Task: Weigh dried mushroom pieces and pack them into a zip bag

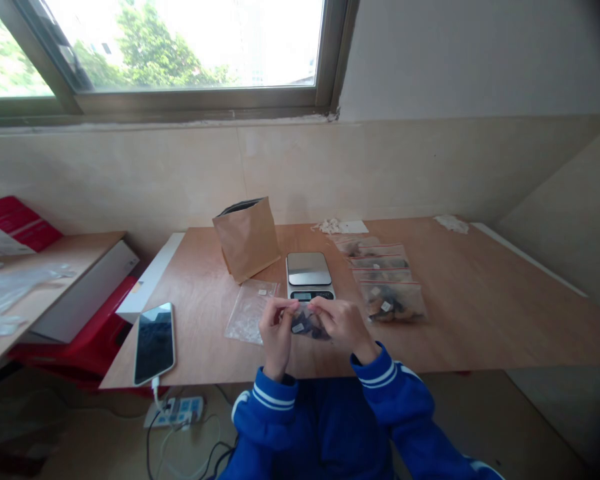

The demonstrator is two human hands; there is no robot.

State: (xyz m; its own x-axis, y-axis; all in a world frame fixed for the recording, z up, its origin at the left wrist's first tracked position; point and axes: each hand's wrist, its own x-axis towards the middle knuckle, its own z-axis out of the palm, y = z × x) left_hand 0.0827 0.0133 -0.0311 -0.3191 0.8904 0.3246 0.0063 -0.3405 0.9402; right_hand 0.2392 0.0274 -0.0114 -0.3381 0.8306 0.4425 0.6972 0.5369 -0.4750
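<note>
Between my two hands is a small clear zip bag (310, 325) with dark and tan dried pieces and a small white label. My left hand (279, 327) pinches its top edge on the left. On the right, my right hand (341, 321) pinches the same edge with thumb and forefinger. Just behind the bag stands a digital kitchen scale (309, 269) with a steel plate, nothing lying on it. Left of my hands, a clear plastic bag (245, 317) with a small label lies flat. Several filled zip bags (393, 303) overlap in a row to the right of the scale.
A brown paper pouch (250, 240) stands open at the back left. A phone (155, 343) on a charging cable lies at the left edge, above a power strip (177, 411). White pieces (330, 226) and a white card (354, 227) lie near the wall.
</note>
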